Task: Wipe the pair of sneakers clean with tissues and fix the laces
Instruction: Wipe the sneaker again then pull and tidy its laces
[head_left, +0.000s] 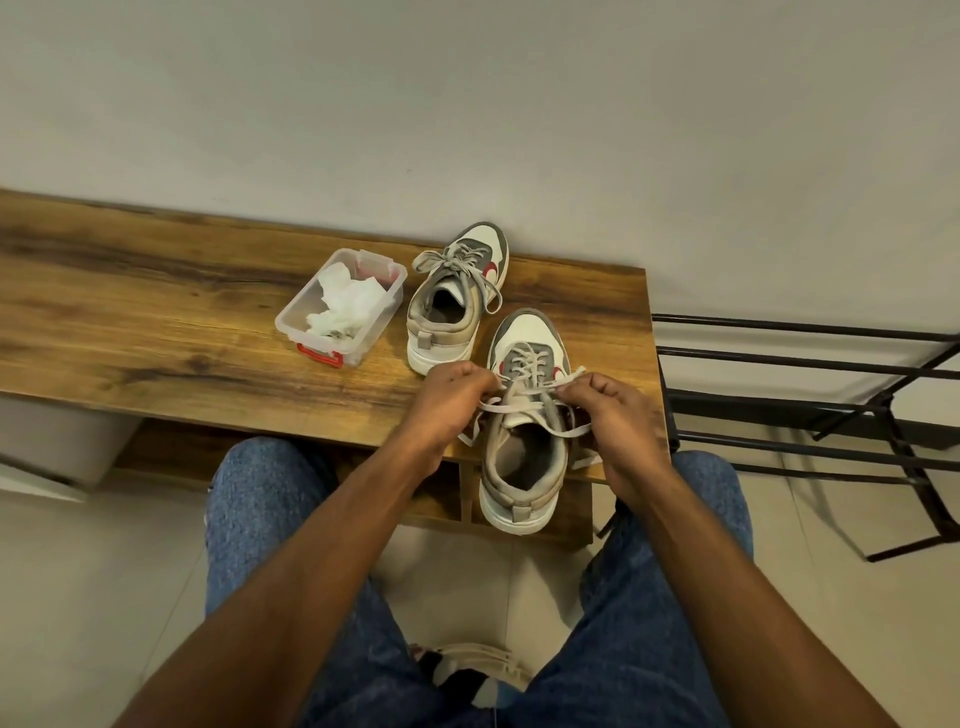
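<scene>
A: Item one, nearest: the near sneaker (524, 431), at the table's (156, 322) near edge close to its right corner, heel hanging over the edge toward the person. Why so?

B: Judged: heel-in puts the tongue and eyelets in easy reach. Left hand (452, 397) pinches one lace (493, 404) strand at the left of the tongue; right hand (613, 410) pinches the other at the right. Both hands have curled fingers, each holding lace, drawn apart as if tightening or forming a knot.

A: Item two?

B: The far sneaker (457, 301), just beyond and left of the first, toe near the table's far edge at the wall. Its laces lie looped and spread loosely over the upper; whether tied, cannot tell.

A: Item three?

B: Clear plastic tub (311, 312), left of the far sneaker and apart from it, holding crumpled tissues (343, 306). Probably kept beside the shoes for wiping.

A: Stage?

B: Lace-fixing on the near sneaker, by judgement.
</scene>
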